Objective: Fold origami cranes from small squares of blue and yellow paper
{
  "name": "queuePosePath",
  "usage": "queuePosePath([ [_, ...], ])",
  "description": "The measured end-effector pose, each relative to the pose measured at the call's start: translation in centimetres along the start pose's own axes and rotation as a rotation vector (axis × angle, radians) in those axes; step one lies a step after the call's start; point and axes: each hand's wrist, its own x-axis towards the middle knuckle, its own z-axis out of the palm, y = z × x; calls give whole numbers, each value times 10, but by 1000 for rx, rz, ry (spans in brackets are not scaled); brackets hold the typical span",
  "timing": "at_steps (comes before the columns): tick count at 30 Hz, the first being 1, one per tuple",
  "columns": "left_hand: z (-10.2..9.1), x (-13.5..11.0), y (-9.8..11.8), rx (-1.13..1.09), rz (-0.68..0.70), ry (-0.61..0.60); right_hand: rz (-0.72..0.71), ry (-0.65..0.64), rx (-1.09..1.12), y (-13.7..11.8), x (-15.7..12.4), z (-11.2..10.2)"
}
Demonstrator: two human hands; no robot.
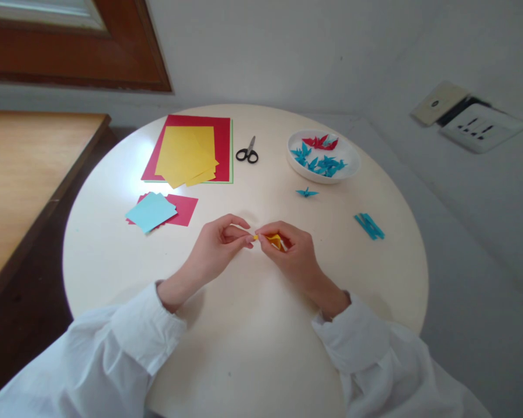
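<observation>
Between both hands, over the middle of the round table, is a small piece of folded yellow paper (275, 240). My left hand (218, 242) pinches its left tip between thumb and fingers. My right hand (291, 248) grips the paper's body from the right, so part of it is hidden behind the fingers. A blue paper crane (307, 193) lies on the table beyond my right hand. Farther back, a white dish (320, 175) holds several blue paper cranes (329, 166) and some red ones (320, 143).
Black-handled scissors (247, 153) lie at the back. Yellow sheets (187, 152) rest on larger red sheets (223, 148), back left. Nearer are light blue squares (151, 211) over red squares (185, 210). Blue paper strips (369, 226) lie right. A wooden table (39, 151) stands left.
</observation>
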Motion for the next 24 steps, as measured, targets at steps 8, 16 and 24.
queuePosePath([
  [8,1,-1,2,25,26,-13,-2,-7,0,-1,0,0],
  [16,0,-1,1,-44,19,-32,-21,7,1,2,0,0],
  [24,3,0,-1,-13,52,-50,-84,-26,-13,2,-2,3],
])
